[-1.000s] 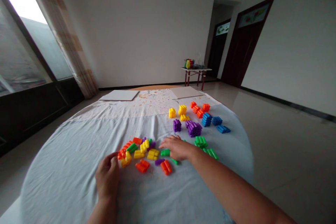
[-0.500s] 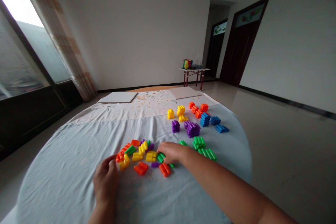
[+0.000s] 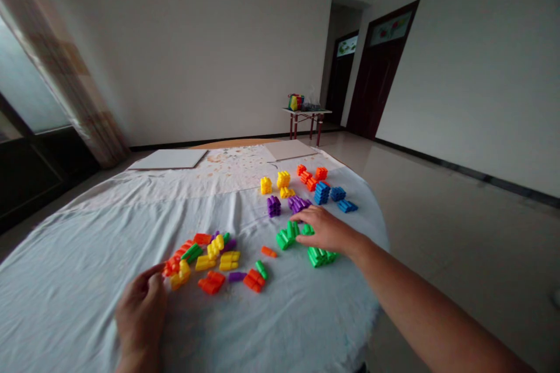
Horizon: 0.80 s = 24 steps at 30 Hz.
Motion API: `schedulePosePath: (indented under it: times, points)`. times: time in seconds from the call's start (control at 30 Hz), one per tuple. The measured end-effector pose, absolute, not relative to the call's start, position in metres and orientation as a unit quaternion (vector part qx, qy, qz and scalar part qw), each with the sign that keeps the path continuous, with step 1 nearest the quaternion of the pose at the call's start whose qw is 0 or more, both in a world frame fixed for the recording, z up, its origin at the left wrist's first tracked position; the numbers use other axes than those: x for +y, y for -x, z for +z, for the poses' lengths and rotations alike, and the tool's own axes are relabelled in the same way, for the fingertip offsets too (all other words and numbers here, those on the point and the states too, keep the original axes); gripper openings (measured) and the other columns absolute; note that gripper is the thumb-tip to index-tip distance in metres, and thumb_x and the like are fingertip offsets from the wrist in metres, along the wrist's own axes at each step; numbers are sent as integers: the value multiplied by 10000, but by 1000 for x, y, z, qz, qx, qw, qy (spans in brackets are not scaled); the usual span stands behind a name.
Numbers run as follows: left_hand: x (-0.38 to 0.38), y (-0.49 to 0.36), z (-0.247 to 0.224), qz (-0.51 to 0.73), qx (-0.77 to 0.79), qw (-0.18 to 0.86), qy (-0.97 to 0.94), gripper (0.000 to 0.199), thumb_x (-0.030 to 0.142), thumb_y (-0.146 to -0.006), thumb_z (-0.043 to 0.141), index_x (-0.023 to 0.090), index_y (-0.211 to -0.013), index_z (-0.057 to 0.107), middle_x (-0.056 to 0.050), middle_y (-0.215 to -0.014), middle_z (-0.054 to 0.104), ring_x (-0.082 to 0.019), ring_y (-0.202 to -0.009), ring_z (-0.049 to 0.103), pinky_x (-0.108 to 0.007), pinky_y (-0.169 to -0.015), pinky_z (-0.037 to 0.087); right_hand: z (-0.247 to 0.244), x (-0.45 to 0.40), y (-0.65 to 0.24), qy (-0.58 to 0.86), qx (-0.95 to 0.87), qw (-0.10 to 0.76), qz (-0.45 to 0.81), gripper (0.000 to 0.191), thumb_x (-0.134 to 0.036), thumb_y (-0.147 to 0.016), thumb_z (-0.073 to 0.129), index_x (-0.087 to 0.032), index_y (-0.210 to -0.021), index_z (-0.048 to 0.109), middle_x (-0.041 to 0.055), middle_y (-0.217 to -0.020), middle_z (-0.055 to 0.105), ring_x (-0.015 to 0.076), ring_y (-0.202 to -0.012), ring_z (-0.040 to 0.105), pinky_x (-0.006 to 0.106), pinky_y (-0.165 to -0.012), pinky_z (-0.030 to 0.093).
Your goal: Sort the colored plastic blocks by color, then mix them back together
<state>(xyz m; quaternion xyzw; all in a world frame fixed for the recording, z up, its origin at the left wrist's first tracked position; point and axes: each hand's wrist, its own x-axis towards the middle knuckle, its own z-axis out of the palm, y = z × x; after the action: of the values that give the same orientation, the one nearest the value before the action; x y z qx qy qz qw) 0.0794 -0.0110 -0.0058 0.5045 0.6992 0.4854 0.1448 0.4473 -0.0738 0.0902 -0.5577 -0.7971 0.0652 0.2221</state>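
My left hand (image 3: 142,309) rests at the left end of a mixed pile, its fingers curled and their tips closed at an orange plastic building block (image 3: 170,268). Beside that block lie yellow building blocks (image 3: 180,275). On the right, my right hand (image 3: 324,228) hovers over the green building blocks (image 3: 286,236), thumb and fingers apart. One green cluster shows between its thumb and fingers, apparently not gripped. Another green cluster (image 3: 321,257) lies just below the wrist. Purple blocks (image 3: 299,204) are partly hidden behind the fingertips.
Yellow (image 3: 283,179), orange (image 3: 321,173) and blue clusters (image 3: 322,193) stand farther back on the cloth-covered round table (image 3: 87,256). A single orange piece (image 3: 269,252) lies between pile and green group. Two flat boards (image 3: 170,158) lie at the far edge.
My right hand has moved from the mixed pile up and right to the green group; a green block from the pile now lies there. My left hand stays by the orange blocks. The view has turned right.
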Motion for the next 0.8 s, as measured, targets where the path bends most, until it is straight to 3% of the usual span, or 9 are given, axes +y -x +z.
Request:
schedulePosePath:
  times: [0.1,0.4,0.8]
  points:
    - [-16,-87,6,476,724,195,-460,376,359,-707,456,177,-966,660,-25,-688,604,-161,-570,520,-268,-475,376,86,-94,-476,589,-783,187,66,374,-259,-713,652,-200,-1081,628,67,-1013,657,233,-992,547,359,-888,392]
    - [-16,-86,6,468,729,192,-461,347,352,-717,467,187,-956,658,-38,-735,621,-185,-650,546,-303,-559,399,73,-109,-485,603,-778,144,97,356,-231,-706,605,-200,-1058,647,64,-1012,666,242,-998,546,367,-896,381]
    - [-13,-84,2,480,726,200,-450,354,335,-704,480,182,-971,656,-16,-715,613,-156,-611,528,-261,-518,383,79,-111,-487,599,-783,139,96,383,-208,-688,622,-195,-1071,633,62,-1036,647,237,-1014,531,362,-901,378]
